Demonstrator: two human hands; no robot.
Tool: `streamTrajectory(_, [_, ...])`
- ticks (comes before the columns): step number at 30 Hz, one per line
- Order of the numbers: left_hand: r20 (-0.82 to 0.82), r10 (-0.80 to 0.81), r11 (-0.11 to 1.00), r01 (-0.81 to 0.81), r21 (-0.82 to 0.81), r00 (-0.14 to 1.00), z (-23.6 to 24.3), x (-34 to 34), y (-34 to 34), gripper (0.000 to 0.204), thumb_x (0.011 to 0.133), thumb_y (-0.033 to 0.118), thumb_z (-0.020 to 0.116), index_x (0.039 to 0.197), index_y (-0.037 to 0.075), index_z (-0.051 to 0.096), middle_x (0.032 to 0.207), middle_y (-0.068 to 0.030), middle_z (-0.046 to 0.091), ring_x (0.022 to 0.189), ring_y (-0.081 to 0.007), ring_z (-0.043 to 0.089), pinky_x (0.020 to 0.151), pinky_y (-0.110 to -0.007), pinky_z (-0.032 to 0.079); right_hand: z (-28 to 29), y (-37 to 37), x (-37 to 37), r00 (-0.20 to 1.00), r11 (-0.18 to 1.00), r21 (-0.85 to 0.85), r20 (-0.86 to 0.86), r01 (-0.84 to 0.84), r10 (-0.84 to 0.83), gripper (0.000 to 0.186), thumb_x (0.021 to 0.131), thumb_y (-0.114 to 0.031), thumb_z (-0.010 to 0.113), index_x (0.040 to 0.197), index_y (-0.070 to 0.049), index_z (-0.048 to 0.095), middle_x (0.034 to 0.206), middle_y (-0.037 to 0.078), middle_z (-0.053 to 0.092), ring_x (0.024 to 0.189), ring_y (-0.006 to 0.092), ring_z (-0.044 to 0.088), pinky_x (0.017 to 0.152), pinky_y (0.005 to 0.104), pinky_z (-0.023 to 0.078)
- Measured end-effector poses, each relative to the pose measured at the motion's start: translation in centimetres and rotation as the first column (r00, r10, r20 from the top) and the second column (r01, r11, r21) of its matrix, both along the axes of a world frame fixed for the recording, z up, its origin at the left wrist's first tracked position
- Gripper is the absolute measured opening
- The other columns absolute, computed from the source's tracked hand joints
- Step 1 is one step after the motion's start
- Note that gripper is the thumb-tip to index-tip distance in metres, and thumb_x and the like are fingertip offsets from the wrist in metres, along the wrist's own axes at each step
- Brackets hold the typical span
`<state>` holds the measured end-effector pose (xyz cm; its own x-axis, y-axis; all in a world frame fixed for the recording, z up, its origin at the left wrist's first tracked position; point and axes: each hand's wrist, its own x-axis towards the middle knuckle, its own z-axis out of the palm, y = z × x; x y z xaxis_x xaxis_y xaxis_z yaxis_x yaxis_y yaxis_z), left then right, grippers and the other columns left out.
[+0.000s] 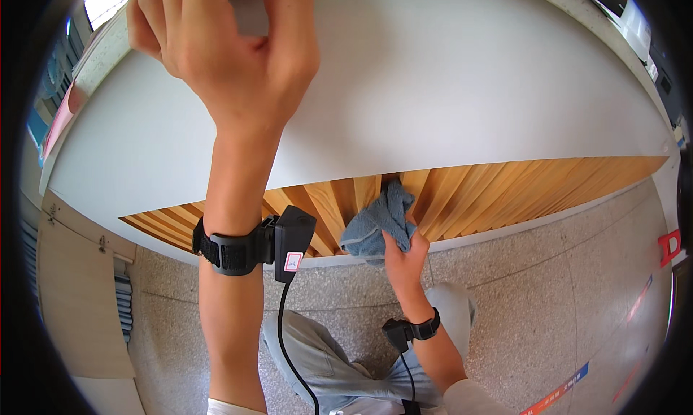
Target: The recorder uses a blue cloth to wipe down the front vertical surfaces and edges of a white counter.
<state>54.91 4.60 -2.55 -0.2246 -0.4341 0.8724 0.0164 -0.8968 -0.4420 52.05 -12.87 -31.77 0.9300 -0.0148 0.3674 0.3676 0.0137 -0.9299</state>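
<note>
My right hand (406, 258) is closed on a crumpled blue-grey cloth (379, 223). That cloth presses against the wooden slats (462, 198) along the lower part of a white counter front (462, 75), and one end of it reaches the slats' upper border. Higher up, my left hand (231, 46) is raised against the counter near its upper part, thumb spread away from the fingers. The top of the picture cuts off its fingertips, and no object shows in it. Black straps with small black boxes and cables circle both wrists.
Below the slats runs a pale base strip, then a speckled stone floor (534, 270) with coloured tape strips (563, 390) at the lower right. A beige panel (79, 292) stands at the left. My bent knees (451, 307) are close beneath the cloth. A red sign (670, 248) is at the right.
</note>
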Motion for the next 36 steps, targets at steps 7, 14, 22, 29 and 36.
streamTrajectory(7, [0.021, 0.027, 1.000, -0.027, -0.001, 0.999, -0.1, 0.3, 0.3, 0.049, 0.067, -0.004, 0.048, 0.114, -0.002, 0.061, 0.110, -0.0152, 0.061, 0.110, -0.0272, 0.051, 0.102, -0.039, 0.029, -14.8, 0.4, 0.6, 0.980, 0.990, -0.136, -0.192, 0.025, -0.052, 0.021, 0.083, -0.005, 0.066, 0.102, 0.005, 0.065, 0.082, 0.016, 0.069, 0.079, 0.0168, 0.066, 0.071, 0.0310, 0.049])
streamTrajectory(14, [-0.029, -0.003, 0.993, 0.000, -0.117, 1.000, -0.6, 0.4, 0.4, 0.049, 0.066, -0.001, 0.050, 0.114, -0.002, 0.061, 0.112, -0.0158, 0.061, 0.113, -0.0297, 0.050, 0.108, -0.043, 0.025, -24.5, -0.4, 2.0, 0.938, 0.980, -0.171, -0.344, -0.100, 0.036, 0.023, 0.080, -0.008, 0.064, 0.102, 0.000, 0.065, 0.088, 0.021, 0.069, 0.089, 0.0359, 0.067, 0.075, 0.0369, 0.051])
streamTrajectory(22, [0.018, -0.089, 0.988, 0.090, -0.127, 0.996, 0.0, 0.5, -0.7, 0.051, 0.064, 0.001, 0.052, 0.114, 0.001, 0.061, 0.112, -0.0155, 0.059, 0.117, -0.0324, 0.049, 0.110, -0.047, 0.024, -23.6, -0.7, -1.0, 0.905, 0.942, -0.301, -0.424, -0.149, 0.007, 0.033, 0.080, -0.013, 0.070, 0.107, 0.004, 0.064, 0.096, 0.023, 0.069, 0.094, 0.0324, 0.068, 0.082, 0.0380, 0.049])
streamTrajectory(29, [0.001, -0.085, 0.984, 0.084, -0.160, 0.996, -0.3, 0.3, -0.3, 0.051, 0.063, 0.002, 0.053, 0.114, 0.002, 0.062, 0.110, -0.0145, 0.060, 0.113, -0.0318, 0.052, 0.109, -0.047, 0.024, -1.3, 1.7, -4.5, 0.981, 0.993, -0.059, -0.173, -0.102, 0.090, 0.030, 0.084, -0.005, 0.066, 0.111, 0.005, 0.061, 0.090, 0.020, 0.069, 0.087, 0.0340, 0.068, 0.076, 0.0381, 0.050])
streamTrajectory(36, [-0.030, -0.211, 0.960, 0.201, -0.197, 0.977, 0.0, -0.2, -0.5, 0.048, 0.066, 0.002, 0.059, 0.112, 0.009, 0.067, 0.111, -0.0052, 0.063, 0.111, -0.0235, 0.054, 0.110, -0.041, 0.022, 8.0, 5.2, -4.0, 0.957, 0.978, -0.203, 0.272, -0.048, 0.104, 0.037, 0.082, 0.006, 0.060, 0.118, 0.005, 0.052, 0.098, 0.026, 0.064, 0.092, 0.0439, 0.063, 0.077, 0.0370, 0.050])
